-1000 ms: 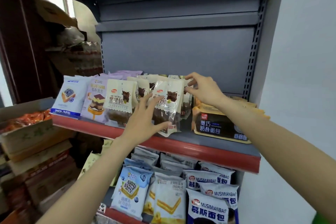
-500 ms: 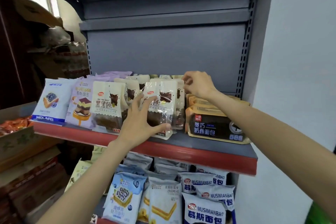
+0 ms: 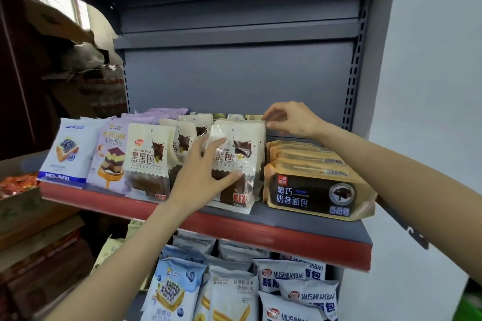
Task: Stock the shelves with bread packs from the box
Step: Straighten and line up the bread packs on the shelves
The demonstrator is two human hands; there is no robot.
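Here both hands [image 3: 206, 172] steady bread pack [image 3: 238, 161]

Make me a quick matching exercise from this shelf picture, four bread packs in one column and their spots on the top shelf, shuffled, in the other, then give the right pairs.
Things:
1. blue and white pack
2. purple mousse pack
3. cream pack under the left hand
4. black and tan pack

Places:
A. far right end
B. second from the left
C. far left end
D. just left of the black and tan pack

Pairs: 1-C, 2-B, 3-D, 4-A
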